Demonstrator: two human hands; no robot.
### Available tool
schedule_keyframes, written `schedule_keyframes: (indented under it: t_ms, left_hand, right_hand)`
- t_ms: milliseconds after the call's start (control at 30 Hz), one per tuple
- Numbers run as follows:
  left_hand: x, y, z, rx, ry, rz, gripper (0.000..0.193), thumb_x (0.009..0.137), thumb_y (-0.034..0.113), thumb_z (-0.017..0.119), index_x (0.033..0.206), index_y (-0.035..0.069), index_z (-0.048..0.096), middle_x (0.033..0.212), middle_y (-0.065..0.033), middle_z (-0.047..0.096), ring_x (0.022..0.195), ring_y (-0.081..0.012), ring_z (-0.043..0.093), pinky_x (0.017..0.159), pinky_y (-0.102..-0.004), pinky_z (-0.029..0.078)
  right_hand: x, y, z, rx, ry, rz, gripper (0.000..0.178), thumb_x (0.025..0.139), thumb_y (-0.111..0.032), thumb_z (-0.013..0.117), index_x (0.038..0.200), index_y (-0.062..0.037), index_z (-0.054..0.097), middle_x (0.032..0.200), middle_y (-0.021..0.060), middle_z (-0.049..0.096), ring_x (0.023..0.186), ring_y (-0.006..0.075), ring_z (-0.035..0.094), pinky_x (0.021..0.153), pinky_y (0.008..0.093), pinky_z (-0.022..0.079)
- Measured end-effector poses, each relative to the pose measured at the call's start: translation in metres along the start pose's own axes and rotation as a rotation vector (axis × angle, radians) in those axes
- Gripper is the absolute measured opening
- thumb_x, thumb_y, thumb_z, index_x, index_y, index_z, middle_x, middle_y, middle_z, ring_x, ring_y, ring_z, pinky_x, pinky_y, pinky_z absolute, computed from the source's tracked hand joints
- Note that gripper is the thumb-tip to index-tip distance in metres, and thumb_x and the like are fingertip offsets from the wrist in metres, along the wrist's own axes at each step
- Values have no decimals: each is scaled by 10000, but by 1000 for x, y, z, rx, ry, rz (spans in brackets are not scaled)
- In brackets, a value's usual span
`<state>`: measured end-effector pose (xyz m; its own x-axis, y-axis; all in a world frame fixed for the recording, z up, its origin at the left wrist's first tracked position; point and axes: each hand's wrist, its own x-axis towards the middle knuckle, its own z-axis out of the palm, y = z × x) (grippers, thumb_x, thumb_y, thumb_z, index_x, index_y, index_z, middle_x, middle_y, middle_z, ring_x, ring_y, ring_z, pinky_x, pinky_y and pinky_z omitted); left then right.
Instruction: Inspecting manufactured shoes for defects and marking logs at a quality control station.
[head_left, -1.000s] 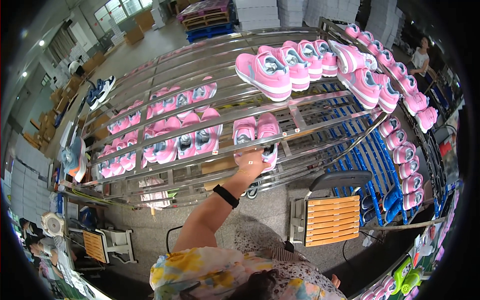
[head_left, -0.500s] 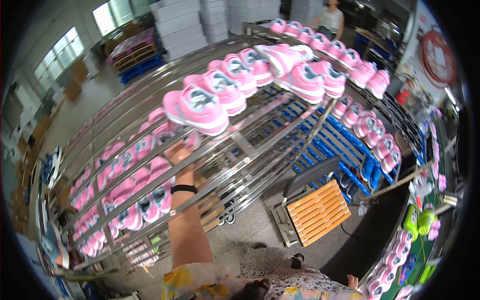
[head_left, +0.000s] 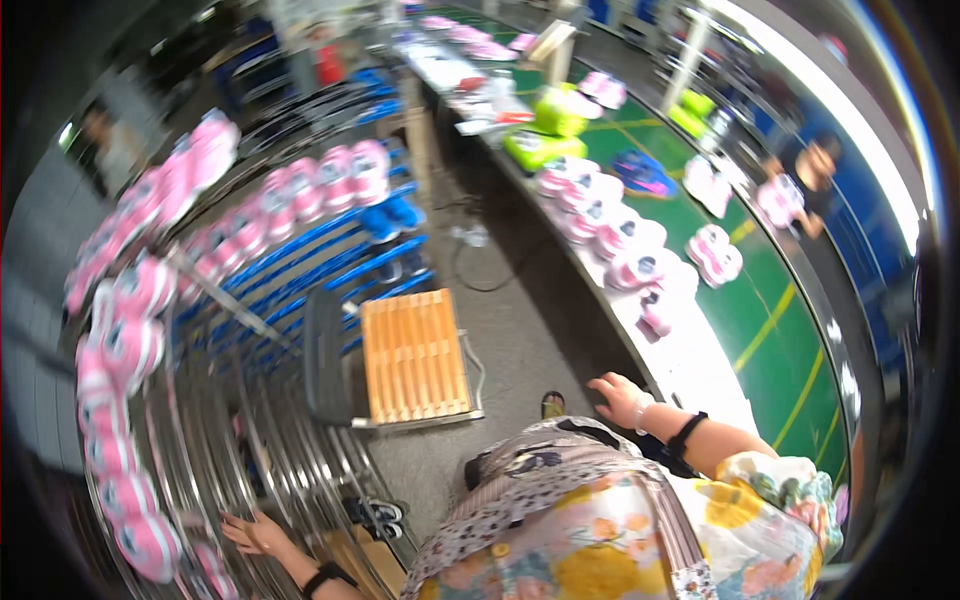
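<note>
My left hand point(head_left: 252, 535) is beside the metal bars of the shoe rack point(head_left: 225, 440), fingers stretched out with nothing in them. Pink sneakers point(head_left: 110, 450) stand in a row along the rack's top, left of that hand. My right hand point(head_left: 622, 400) hangs open near the edge of the white worktable point(head_left: 690, 365), its fingers apart. The closest shoes to it are pink and white sneakers point(head_left: 640, 265) lined up along that table. The picture is somewhat smeared by motion.
A chair with an orange slatted seat point(head_left: 418, 358) stands ahead, by a blue rack point(head_left: 270, 270) of pink sneakers. A green conveyor belt point(head_left: 770, 330) with yellow lines runs beyond the worktable. Bright green shoes point(head_left: 545, 148) lie on the table. A co-worker point(head_left: 815, 175) holds a pink shoe across the belt.
My view has swung right, from the rack to the worktable. My left hand, among the lower shoes before, is now by the rack's bars. My right hand has come fully into view.
</note>
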<state>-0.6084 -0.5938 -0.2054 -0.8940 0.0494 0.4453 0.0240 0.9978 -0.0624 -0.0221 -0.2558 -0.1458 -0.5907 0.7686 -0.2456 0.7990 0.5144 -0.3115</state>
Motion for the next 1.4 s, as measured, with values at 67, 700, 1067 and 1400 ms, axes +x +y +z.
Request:
schedule_keyframes:
  t_ms: [67, 700, 1067, 1400]
  left_hand:
    - [-25, 79, -32, -77, -234, 75, 752, 762, 264, 654, 1385, 134, 253, 1420, -102, 238, 1307, -261, 235, 969, -483, 297]
    - [-353, 480, -254, -753, -528, 1495, 691, 755, 254, 639, 1352, 146, 308, 1431, -110, 226, 1311, -293, 214, 1033, -522, 163]
    - [-425, 539, -292, -727, -793, 1706, 694, 758, 273, 624, 1352, 123, 297, 1407, -123, 279, 1292, -298, 263, 1024, -512, 193]
    - [-456, 596, -323, -791, -576, 1984, 683, 640, 136, 725, 1251, 114, 420, 1342, -152, 321, 1211, -340, 336, 998, -429, 271]
  right_hand:
    - [-10, 14, 1, 48, 22, 97, 498, 703, -137, 614, 1169, -68, 454, 1061, 170, 491, 1023, 339, 490, 868, 399, 425]
    - [-48, 231, -19, 573, 672, 665, 554, 744, -147, 629, 1230, -38, 387, 1092, 201, 462, 976, 327, 515, 842, 380, 431]
    - [22, 309, 1, 1290, 637, 825, 896, 738, -378, 690, 1372, -28, 162, 1262, 338, 354, 1139, 392, 441, 923, 399, 388]
    - [16, 312, -11, 1602, 615, 779, 814, 793, -272, 640, 1393, -62, 131, 1326, 284, 321, 1187, 332, 400, 966, 376, 346]
